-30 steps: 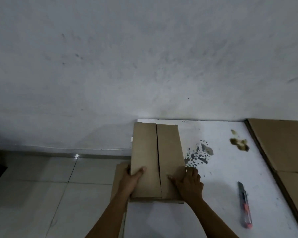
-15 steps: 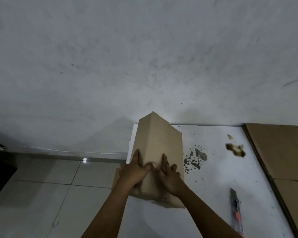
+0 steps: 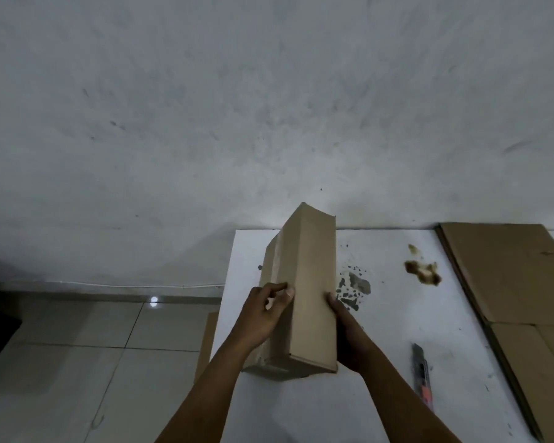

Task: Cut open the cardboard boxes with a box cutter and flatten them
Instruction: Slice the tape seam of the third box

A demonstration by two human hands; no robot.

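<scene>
Both grips clamp the cardboard box (image 3: 304, 289), left hand (image 3: 264, 310) and right hand (image 3: 346, 330) on opposite sides.

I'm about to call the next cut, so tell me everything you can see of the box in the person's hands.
The cardboard box is plain brown, long and narrow, with no print or tape visible. It is tipped on edge over the left part of the white table, its far end raised toward the wall, a broad unbroken face toward the camera. The near end looks creased. The left hand grips its left side, thumb on the front face; the right hand holds its right side from behind. It is not flattened. The box cutter lies apart, to its right.
</scene>
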